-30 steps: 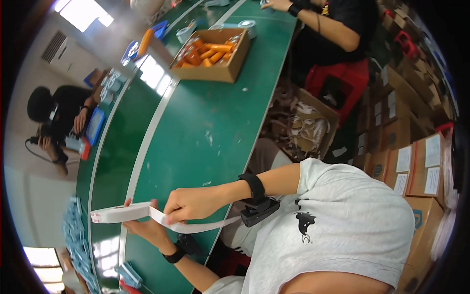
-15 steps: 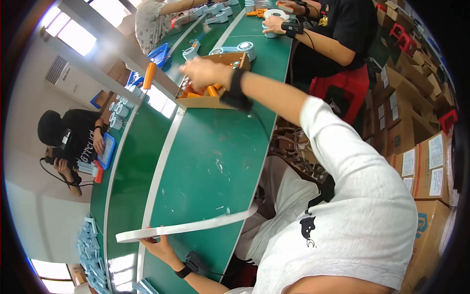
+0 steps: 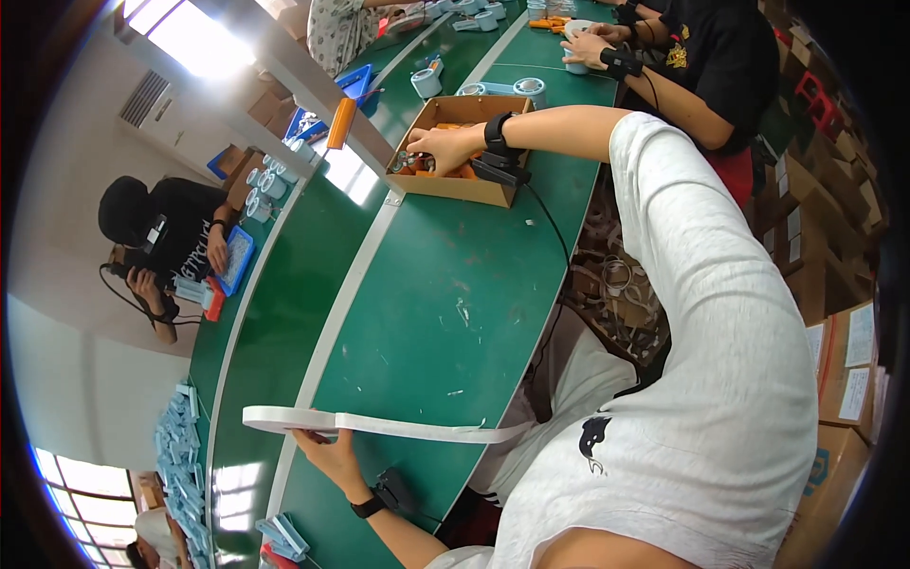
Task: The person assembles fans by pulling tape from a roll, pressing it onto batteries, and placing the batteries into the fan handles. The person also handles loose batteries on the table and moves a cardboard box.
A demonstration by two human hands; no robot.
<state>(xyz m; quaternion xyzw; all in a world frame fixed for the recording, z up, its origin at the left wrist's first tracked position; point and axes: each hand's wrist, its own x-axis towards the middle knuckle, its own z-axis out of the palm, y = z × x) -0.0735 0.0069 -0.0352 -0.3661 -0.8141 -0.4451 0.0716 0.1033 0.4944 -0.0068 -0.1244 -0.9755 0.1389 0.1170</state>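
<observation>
My left hand (image 3: 327, 453) grips one end of a long white strip (image 3: 398, 427), held flat over the near edge of the green table (image 3: 445, 313). My right arm stretches far forward, and my right hand (image 3: 441, 147) is down inside an open cardboard box (image 3: 460, 190). Its fingers curl among small orange parts (image 3: 457, 172). Whether they grip one is hidden. Both wrists wear black bands, and a small black device on a cable hangs by the right one.
A white rail (image 3: 351, 284) runs lengthwise down the table. Light-blue round parts (image 3: 427, 82) stand beyond the box. A person in black (image 3: 180, 237) handles a blue tray at left, and another person's hands (image 3: 592, 47) work top right. Stacked cartons (image 3: 834, 284) line the right side.
My right hand let go of the strip, swung forward and dropped into the cardboard box. My left hand keeps the strip, which now lies straighter and lower in view.
</observation>
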